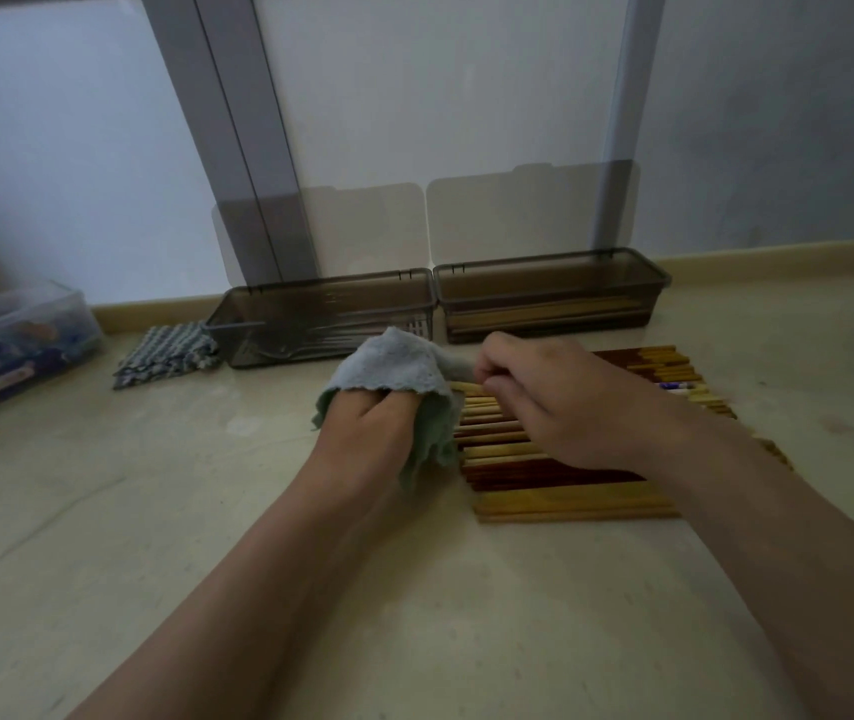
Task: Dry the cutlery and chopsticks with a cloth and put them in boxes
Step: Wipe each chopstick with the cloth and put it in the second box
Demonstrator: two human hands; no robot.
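Chopsticks (570, 498) in a row beneath right hand (554, 402), grip tight on one; left hand (362, 428), grip around cloth (393, 366).

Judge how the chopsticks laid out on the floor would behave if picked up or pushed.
Probably stiff: the chopsticks lie straight, none sagging. Likely light: the right hand seems to pinch one with fingertips alone. Packed side by side on the smooth floor, they would likely slide together rather than roll.

Home, most likely: work laid out on a glossy tile floor (206, 537) beside a skirting board (154, 309), a grey-framed frosted glass door (235, 122) and a clear plastic storage bin (9, 345) of household clutter.
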